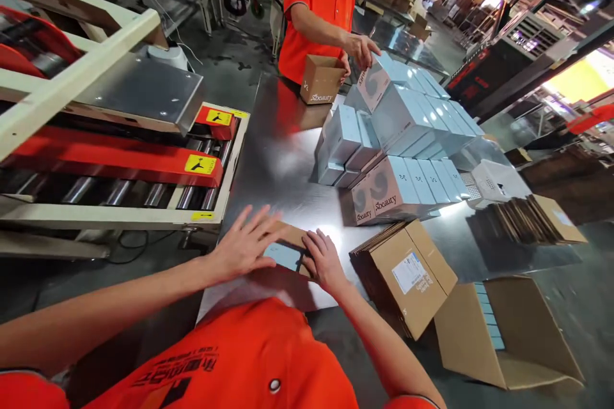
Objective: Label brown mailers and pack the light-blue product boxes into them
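A small brown cardboard box (293,234) lies on the metal table close in front of me. Its top stands open, and a light blue product box (284,256) shows inside. My left hand (245,246) is at the box's left end, fingers stretched and spread, with the thumb near the blue box. At the right end, my right hand (326,261) has its fingers bent over the cardboard edge, gripping it. The box's far side and underside are hidden.
Stacked light blue boxes (407,115) stand on the metal table (268,153). Flattened cartons (407,275) lie at right, beside a large open carton (527,326). A roller conveyor (119,195) is at left. Across the table, a co-worker (314,6) holds a brown box (320,80) and touches the stack.
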A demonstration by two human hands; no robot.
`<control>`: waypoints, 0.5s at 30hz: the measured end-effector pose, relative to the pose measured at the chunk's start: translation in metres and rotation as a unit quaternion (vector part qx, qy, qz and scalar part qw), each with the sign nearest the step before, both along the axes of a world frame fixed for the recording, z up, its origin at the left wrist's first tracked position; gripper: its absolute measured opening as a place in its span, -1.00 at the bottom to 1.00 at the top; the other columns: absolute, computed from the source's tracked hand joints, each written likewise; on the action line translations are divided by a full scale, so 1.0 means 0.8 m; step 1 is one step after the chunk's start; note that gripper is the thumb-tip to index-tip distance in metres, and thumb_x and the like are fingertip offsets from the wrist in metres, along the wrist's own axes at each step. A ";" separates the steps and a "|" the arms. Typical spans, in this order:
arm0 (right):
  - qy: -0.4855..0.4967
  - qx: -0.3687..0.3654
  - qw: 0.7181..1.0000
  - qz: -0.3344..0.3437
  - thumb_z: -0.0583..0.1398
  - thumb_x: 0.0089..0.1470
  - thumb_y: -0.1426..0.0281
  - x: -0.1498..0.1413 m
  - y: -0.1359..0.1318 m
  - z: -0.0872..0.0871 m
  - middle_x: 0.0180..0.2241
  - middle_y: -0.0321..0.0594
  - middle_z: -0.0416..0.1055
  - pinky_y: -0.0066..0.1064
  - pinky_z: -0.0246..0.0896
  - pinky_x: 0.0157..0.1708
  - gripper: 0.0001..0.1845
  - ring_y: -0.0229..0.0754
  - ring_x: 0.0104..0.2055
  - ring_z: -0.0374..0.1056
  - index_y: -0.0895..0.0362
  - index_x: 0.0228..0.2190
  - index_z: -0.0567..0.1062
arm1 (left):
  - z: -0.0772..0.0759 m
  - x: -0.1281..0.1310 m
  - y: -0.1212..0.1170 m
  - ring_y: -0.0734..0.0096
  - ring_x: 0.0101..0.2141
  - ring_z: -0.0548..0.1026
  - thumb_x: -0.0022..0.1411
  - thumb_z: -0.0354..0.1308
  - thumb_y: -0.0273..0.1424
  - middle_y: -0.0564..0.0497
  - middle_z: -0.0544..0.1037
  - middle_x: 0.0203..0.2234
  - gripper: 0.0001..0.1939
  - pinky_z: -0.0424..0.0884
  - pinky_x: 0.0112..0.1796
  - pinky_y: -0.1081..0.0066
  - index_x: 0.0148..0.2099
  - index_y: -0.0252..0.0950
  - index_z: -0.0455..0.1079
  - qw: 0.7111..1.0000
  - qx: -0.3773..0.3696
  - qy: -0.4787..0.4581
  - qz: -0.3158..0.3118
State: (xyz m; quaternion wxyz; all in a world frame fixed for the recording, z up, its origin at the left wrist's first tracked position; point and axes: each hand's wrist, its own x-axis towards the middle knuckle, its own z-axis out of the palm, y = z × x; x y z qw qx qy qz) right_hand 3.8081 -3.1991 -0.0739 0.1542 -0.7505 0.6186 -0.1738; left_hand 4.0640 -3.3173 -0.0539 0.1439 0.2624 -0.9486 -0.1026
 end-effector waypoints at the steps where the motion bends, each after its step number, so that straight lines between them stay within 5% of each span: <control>1: 0.013 0.025 0.999 0.022 0.15 0.21 0.43 -0.007 0.013 0.004 0.34 0.00 0.13 0.19 -0.16 0.34 -0.36 0.11 0.43 -0.14 0.07 0.30 0.21 | -0.005 -0.005 -0.016 -0.24 0.37 -0.04 0.19 0.19 0.06 -0.19 0.10 0.39 -0.21 -0.23 0.28 -0.25 0.39 -0.07 0.16 1.000 0.011 -0.007 0.021; 5: 0.000 0.107 0.994 -0.026 0.08 0.20 0.53 -0.022 0.064 0.026 0.42 -0.16 -0.11 0.17 -0.10 0.33 -0.31 0.10 0.47 -0.33 -0.10 0.31 0.20 | -0.030 -0.020 -0.055 -0.26 0.39 -0.13 0.23 0.14 0.08 -0.25 -0.08 0.42 -0.15 -0.19 0.25 -0.32 0.44 -0.13 0.03 0.990 0.115 -0.054 0.059; 9: -0.052 0.139 0.980 -0.134 0.22 0.15 0.36 0.016 0.090 0.023 0.41 0.05 -0.11 0.09 0.21 0.19 -0.17 0.24 0.41 -0.10 -0.08 0.37 0.04 | -0.042 -0.016 -0.056 -0.22 0.39 -0.15 0.22 0.13 0.09 -0.21 -0.14 0.44 -0.14 -0.21 0.27 -0.27 0.44 -0.09 0.01 0.979 0.202 -0.020 0.028; 12: -0.091 0.144 0.965 -0.199 0.25 0.10 0.33 0.055 0.063 0.000 0.34 0.21 0.03 0.05 0.39 0.00 0.02 0.30 0.24 0.26 0.02 0.40 -0.20 | -0.053 -0.010 -0.068 -0.08 0.38 -0.02 0.29 0.03 0.08 -0.21 -0.06 0.43 -0.20 -0.04 0.30 -0.07 0.44 -0.15 0.02 0.954 0.282 0.097 0.039; 15: -0.112 0.128 0.952 -0.254 0.21 0.13 0.31 0.063 -0.020 -0.015 0.34 0.20 0.04 -0.01 0.41 -0.03 -0.03 0.23 0.18 0.34 0.05 0.39 -0.20 | -0.084 0.001 -0.095 0.14 0.20 0.33 0.43 -0.24 -0.08 -0.26 0.27 0.28 -0.36 0.25 0.18 0.17 0.39 -0.33 0.09 0.890 0.305 0.254 0.226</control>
